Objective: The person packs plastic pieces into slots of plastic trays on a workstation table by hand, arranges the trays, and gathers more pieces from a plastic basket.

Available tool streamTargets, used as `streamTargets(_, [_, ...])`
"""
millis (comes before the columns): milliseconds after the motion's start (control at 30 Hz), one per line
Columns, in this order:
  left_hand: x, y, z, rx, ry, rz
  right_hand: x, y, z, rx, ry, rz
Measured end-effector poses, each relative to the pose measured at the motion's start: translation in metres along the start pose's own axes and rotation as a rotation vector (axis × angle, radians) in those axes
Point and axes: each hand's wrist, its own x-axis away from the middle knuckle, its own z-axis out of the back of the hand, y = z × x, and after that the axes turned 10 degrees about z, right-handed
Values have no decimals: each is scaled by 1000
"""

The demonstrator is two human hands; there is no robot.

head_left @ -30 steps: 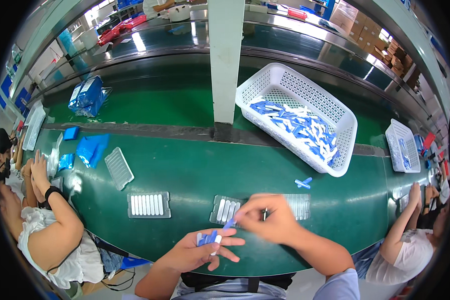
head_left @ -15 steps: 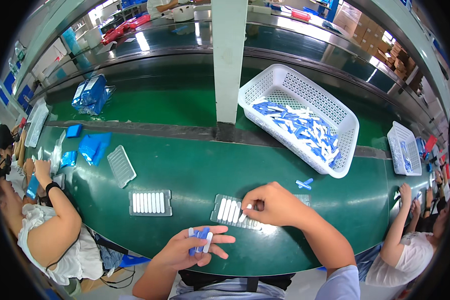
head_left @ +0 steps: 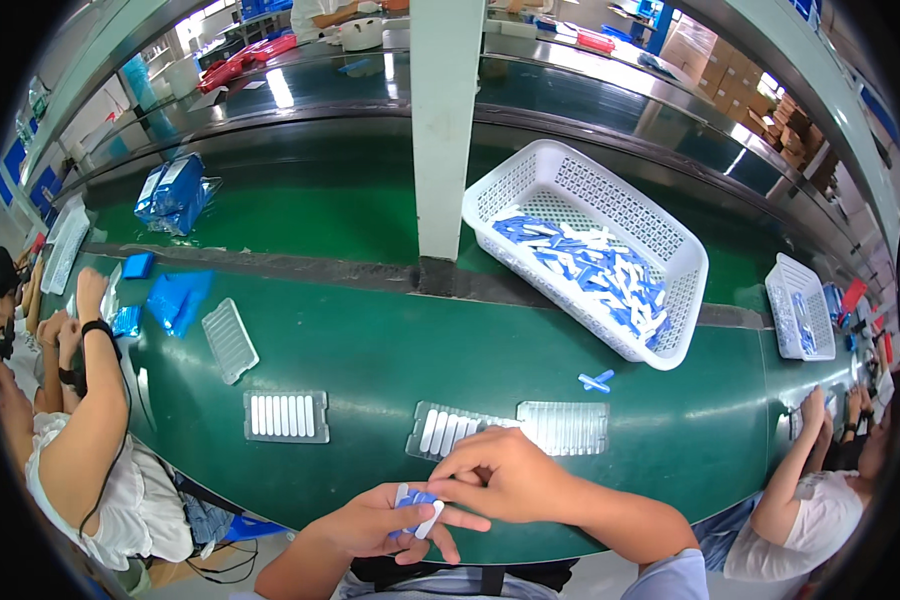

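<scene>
My left hand, low in the middle, holds a small bunch of flat blue and white plastic sticks between thumb and fingers. My right hand has its fingers pinched right at the top of that bunch; whatever is between its fingertips is hidden. Behind my right hand lies a clear plastic tray with several white sticks side by side in its slots, its right part covered by the hand. To the left, another clear tray carries a row of white sticks.
A clear tray without sticks lies at right, another at left. Two blue sticks lie near a white basket of loose sticks. A post rises beyond. Blue packets and co-workers are left; another person right.
My right hand has left the partly filled tray and come down to the bunch in my left hand. A white stick it held over the tray is no longer visible in its fingers.
</scene>
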Motion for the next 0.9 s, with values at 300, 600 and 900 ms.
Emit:
streamTargets(300, [4, -4, 10, -20, 242, -95, 13, 12, 42, -468, 384, -291])
streamTargets(600, [2, 1, 5, 17, 269, -120, 0, 27, 53, 97, 17, -241])
streamTargets(900, [4, 0, 7, 65, 191, -157, -5, 20, 31, 717, 51, 168])
